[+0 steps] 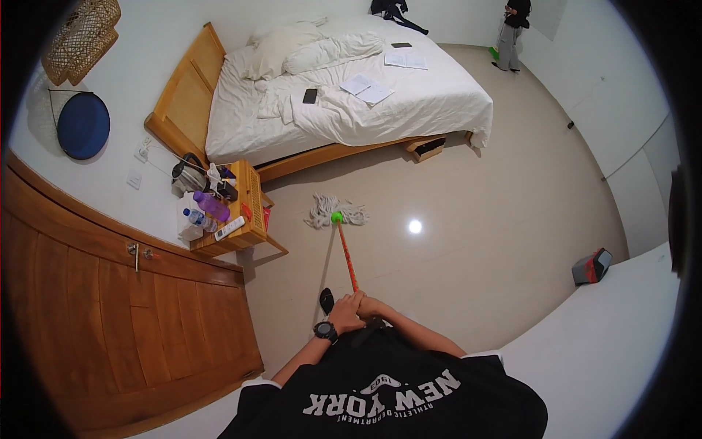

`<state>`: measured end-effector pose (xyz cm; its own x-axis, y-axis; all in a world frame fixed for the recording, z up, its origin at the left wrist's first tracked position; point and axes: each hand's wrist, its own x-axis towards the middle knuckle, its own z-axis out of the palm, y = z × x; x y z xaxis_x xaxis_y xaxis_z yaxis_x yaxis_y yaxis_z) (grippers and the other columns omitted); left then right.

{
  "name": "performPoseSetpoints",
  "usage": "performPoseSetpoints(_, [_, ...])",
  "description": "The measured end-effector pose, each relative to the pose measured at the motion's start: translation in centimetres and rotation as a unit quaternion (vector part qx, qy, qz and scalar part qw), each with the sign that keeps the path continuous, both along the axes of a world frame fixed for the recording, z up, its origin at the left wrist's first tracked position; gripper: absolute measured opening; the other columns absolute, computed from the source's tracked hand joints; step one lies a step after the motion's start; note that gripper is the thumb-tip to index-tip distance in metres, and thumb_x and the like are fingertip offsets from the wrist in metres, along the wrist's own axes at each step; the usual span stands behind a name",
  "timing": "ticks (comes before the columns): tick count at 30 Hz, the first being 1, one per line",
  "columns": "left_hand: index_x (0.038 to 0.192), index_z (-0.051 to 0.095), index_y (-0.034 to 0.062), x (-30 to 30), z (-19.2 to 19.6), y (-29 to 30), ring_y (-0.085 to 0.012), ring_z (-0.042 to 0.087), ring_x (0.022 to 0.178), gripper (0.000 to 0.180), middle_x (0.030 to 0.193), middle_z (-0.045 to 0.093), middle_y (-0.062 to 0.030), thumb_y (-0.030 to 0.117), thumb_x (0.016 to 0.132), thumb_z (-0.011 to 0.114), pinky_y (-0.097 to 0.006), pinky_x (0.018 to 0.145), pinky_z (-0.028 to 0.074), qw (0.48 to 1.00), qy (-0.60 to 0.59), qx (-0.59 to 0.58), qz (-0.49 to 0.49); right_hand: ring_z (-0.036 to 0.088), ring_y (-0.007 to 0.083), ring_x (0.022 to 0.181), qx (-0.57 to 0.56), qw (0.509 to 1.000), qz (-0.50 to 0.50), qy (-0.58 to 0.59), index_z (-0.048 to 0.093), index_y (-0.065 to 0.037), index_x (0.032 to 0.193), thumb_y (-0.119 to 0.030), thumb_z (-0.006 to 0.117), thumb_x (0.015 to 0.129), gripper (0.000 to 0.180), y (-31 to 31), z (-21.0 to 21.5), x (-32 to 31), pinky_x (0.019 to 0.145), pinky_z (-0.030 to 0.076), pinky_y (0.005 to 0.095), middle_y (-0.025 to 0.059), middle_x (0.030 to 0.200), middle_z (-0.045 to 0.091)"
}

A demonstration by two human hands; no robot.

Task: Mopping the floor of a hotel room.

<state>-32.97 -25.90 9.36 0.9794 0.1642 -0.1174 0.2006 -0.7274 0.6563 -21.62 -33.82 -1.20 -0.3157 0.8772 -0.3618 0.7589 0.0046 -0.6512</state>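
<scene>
Close in front of my body, my left hand (346, 314) and my right hand (371, 307) are closed together around the upper part of an orange-red mop handle (349, 257). A black watch is on my left wrist. From my hands the handle slants down and away to a green joint. There the grey-white string mop head (319, 211) lies spread on the floor, beside the nightstand and short of the bed. The handle's top end is hidden by my hands.
A wooden nightstand (254, 201) with bottles, a kettle and a remote stands left, near a wooden door (168, 314). Beyond is a bed (439, 95) with papers and phones; a box (426, 149) sits under its edge. Another person (515, 33) stands far right. A grey-red object (591, 268) is at right.
</scene>
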Motion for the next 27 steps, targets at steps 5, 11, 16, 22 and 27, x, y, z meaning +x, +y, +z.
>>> performPoseSetpoints(5, [0.118,0.048,0.0041,0.1,2.0,-1.0,-0.0373,0.058,0.099,0.069,0.102,0.062,-0.0188,0.033,0.062,0.076,-0.043,0.086,0.048,0.999,0.039,-0.013,0.009,0.063,0.0373,0.099,0.003,0.989,-0.126,0.082,0.066,-0.002,0.104,-0.024,0.058,0.075,0.038,-1.6,4.6,0.0,0.082,0.050,0.0440,0.0236,0.105,0.066])
performPoseSetpoints(11, [0.121,0.046,0.0061,-0.3,9.8,-3.3,-0.0384,0.059,0.102,0.069,0.105,0.062,-0.0198,0.031,0.063,0.075,-0.046,0.085,0.048,0.993,0.096,-0.067,0.029,0.064,0.0390,0.099,-0.198,0.936,-0.284,0.069,0.062,0.002,0.111,-0.027,0.059,0.074,0.047,-4.1,12.7,-0.5,0.085,0.051,0.0450,0.0267,0.104,0.065])
performPoseSetpoints(16, [0.122,0.046,0.0069,0.0,3.4,-3.4,-0.0381,0.059,0.103,0.068,0.113,0.060,-0.0183,0.028,0.064,0.075,-0.045,0.087,0.048,0.996,0.032,-0.081,0.002,0.066,0.0390,0.094,-0.171,0.933,-0.315,0.005,0.063,0.001,0.108,-0.024,0.056,0.077,0.040,-4.6,9.4,-1.5,0.082,0.051,0.0472,0.0261,0.099,0.066])
performPoseSetpoints(22, [0.119,0.050,0.0082,1.3,-1.5,-2.1,-0.0369,0.060,0.099,0.062,0.111,0.061,-0.0160,0.022,0.063,0.073,-0.044,0.086,0.049,0.999,-0.007,-0.026,0.042,0.063,0.0427,0.094,-0.098,0.950,-0.297,0.007,0.064,0.000,0.104,-0.023,0.054,0.079,0.036,-1.9,2.4,0.0,0.083,0.050,0.0490,0.0268,0.099,0.065])
performPoseSetpoints(27, [0.113,0.055,0.0084,-0.1,5.7,-1.9,-0.0369,0.062,0.087,0.060,0.097,0.064,-0.0156,0.018,0.056,0.069,-0.044,0.075,0.051,0.996,-0.013,-0.001,0.090,0.062,0.0452,0.094,0.050,0.926,-0.306,0.214,0.062,0.001,0.104,-0.026,0.049,0.081,0.038,-3.5,9.1,0.1,0.083,0.050,0.0490,0.0277,0.095,0.065])
